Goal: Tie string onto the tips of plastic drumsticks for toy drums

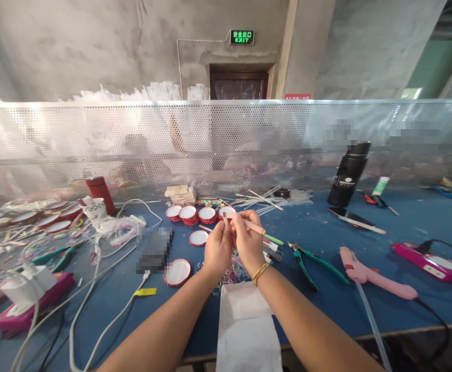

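Inside the table edge (197, 352), hands (251, 245) meet at perhaps a pink stick (253, 226)

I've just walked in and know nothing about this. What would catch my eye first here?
Probably the two hands meeting mid-view: the right hand holds a pink pen-like stick, a gold bracelet on its wrist, close to the left hand. Next, the pink glue gun on the blue table at right, and the glowing green EXIT sign high on the wall.
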Demonstrator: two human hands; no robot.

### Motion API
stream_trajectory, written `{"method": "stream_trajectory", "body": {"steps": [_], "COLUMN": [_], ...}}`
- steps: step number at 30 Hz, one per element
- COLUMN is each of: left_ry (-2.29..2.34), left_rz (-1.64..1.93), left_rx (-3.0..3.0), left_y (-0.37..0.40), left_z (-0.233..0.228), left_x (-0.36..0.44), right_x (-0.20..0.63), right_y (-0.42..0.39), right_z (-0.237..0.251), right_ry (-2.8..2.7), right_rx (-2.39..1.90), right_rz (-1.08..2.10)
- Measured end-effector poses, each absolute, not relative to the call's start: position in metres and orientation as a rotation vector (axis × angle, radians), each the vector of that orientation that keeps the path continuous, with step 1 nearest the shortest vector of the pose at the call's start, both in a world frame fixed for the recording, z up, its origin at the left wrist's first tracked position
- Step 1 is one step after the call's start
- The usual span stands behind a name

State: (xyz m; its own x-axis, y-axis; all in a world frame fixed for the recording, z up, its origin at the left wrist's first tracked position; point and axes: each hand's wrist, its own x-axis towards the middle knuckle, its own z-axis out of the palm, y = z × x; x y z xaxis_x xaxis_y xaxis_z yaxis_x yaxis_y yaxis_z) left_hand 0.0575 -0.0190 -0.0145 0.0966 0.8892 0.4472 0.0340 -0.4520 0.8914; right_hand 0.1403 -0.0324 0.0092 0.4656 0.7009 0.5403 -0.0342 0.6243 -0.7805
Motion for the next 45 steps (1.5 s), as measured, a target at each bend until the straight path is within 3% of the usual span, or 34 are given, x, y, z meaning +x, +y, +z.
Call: {"method": "stream_trajectory", "body": {"steps": [45], "left_ry": [0.922], "left_rz": [1.438], "left_rx": [1.68], "left_y": [-0.019], "left_z": [-0.0133], "left_x": [0.0568], "right_x": [0.1422], "right_y": [-0.0327], "right_z": [0.0108], "right_ry": [-1.014], "right_rx": [-0.774], "right_rz": [0.487]}}
